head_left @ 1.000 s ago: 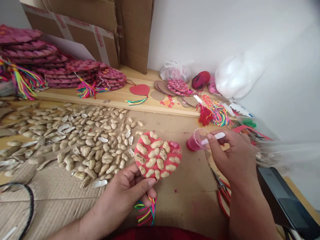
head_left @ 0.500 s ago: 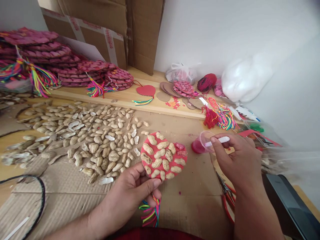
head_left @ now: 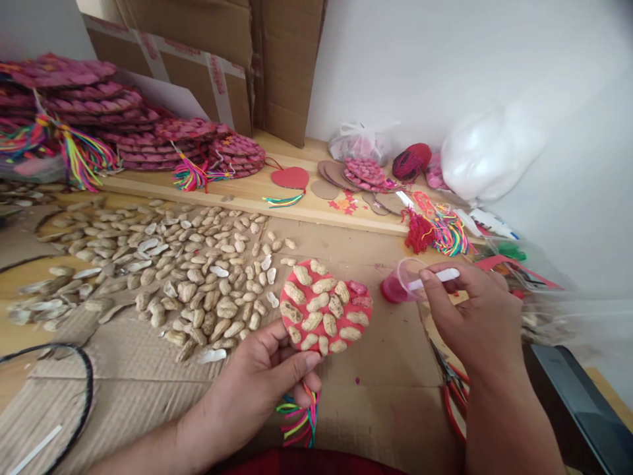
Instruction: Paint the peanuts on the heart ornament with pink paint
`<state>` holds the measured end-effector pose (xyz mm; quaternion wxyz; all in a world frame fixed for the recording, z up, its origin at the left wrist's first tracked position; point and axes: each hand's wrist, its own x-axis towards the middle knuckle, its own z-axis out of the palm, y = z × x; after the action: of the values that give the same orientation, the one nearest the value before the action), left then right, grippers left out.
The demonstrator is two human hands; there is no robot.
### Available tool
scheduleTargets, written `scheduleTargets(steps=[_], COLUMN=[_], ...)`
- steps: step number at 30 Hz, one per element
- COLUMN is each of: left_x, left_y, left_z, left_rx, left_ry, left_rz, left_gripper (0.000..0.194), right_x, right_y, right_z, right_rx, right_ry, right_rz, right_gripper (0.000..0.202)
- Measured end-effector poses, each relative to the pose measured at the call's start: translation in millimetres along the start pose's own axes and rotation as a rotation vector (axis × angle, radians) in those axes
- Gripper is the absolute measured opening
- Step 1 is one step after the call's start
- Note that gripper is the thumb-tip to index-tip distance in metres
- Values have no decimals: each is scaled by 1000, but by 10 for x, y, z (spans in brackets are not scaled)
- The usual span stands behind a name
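My left hand (head_left: pixel 277 369) pinches the lower edge of a red heart (head_left: pixel 352 305) covered with peanut shells (head_left: pixel 324 285). Two shells at its upper right are pink, the others plain tan. A multicoloured tassel (head_left: pixel 299 417) hangs below the heart. In my right hand (head_left: pixel 475 310), closed between thumb and fingers, is a white-handled brush (head_left: pixel 448 275). Its lower end is inside a clear plastic cup (head_left: pixel 410 267) of pink paint (head_left: pixel 392 289), so the tip is hidden. The cup tilts in the view, beside the heart.
Loose peanut shells (head_left: pixel 198 290) spread over the cardboard (head_left: pixel 163 409) on the left. Behind them, pink discs (head_left: pixel 148 132) are stacked on a wooden ledge (head_left: pixel 341 221) with another red heart (head_left: pixel 291 177). Red-handled pliers (head_left: pixel 455 396) lie near my right wrist, beside a dark device (head_left: pixel 573 389).
The whole view has shifted very slightly. Both hands keep their holds, with the brush still in the cup.
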<state>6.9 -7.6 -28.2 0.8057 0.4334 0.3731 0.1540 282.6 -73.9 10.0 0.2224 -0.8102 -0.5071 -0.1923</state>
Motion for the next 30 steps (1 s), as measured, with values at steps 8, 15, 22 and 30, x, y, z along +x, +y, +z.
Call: scheduleTargets(steps=[8,15,22,30], left_x=[-2,12,44,34], left_y=[19,-58,-56,-17], left_z=[3,-45,-44,-24], left_rx=[-60,-101,-149,-216], left_ry=[23,16,-7,-6], left_rz=[5,17,58,76], left_gripper=[32,27,24,18], right_x=[3,11,-103,-252], right_y=[4,-26,-276,-515], right_z=[6,-91,-235,-272], right_rx=[40,132,595,745], right_ry=[45,171,437,124], right_rz=[-53,-39,138,-270], right_gripper=[17,14,9,23])
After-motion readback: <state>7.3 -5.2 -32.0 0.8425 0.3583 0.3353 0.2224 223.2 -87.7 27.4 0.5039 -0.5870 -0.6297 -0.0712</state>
